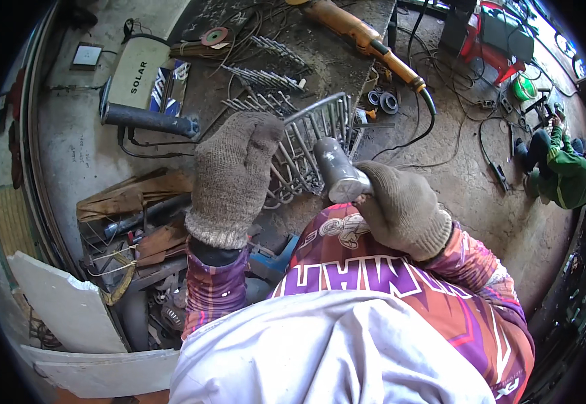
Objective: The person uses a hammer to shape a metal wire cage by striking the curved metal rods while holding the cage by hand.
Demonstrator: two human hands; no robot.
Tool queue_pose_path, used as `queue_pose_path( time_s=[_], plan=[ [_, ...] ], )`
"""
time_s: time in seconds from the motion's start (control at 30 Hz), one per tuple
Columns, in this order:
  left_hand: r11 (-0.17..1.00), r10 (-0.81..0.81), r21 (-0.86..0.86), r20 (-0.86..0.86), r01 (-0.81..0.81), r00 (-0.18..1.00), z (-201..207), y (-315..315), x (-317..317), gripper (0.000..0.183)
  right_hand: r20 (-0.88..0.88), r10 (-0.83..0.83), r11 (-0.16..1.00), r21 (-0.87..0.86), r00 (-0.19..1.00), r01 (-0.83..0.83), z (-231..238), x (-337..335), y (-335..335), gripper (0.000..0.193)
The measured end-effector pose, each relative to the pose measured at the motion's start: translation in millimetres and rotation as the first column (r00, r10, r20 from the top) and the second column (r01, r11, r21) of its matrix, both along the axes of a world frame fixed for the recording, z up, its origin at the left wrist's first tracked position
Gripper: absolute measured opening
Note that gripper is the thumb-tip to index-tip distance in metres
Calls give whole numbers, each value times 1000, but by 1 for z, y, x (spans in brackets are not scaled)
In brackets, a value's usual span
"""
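My left hand (233, 174), in a knitted grey-brown glove, is closed at the left edge of a metal frame of bent rods (320, 114); the glove hides its fingertips. The frame has several parallel bars and stands over a pile of similar bent rods (259, 102). In a matching glove, my right hand (404, 205) is wrapped round a hammer whose thick grey cylindrical head (338, 168) points up just right of the frame. The glove covers the hammer's handle. Head and frame overlap in this view, and I cannot tell whether they touch.
An orange angle grinder (367, 40) lies at the table's far edge, its cord hanging off. Left stand a pale box (138, 71) and a dark metal tube (148, 120). Scrap wood and white boards (67, 303) lie lower left. A person in green (565, 172) crouches at far right.
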State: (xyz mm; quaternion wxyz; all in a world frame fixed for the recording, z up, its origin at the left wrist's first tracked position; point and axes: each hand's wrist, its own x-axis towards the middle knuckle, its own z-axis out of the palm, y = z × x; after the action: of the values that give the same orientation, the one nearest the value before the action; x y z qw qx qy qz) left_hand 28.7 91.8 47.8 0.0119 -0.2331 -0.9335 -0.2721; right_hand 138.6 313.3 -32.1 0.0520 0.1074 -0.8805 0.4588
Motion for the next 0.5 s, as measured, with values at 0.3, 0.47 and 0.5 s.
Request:
queue_pose_path(
  time_s=[0.3,0.47,0.5],
  plan=[
    [999,13,38,-20,-12,1000,-2,9,3,16,11,-28,998,-59,1000,28,-3,-6,-3,37],
    [996,13,88,-54,-8,998,-3,6,1,15,-81,12,994,-108,997,-20,10,-4,3,43],
    [996,8,84,-54,-3,999,-3,5,2,15,-205,32,977,-201,978,-74,19,-3,7,45]
  ],
)
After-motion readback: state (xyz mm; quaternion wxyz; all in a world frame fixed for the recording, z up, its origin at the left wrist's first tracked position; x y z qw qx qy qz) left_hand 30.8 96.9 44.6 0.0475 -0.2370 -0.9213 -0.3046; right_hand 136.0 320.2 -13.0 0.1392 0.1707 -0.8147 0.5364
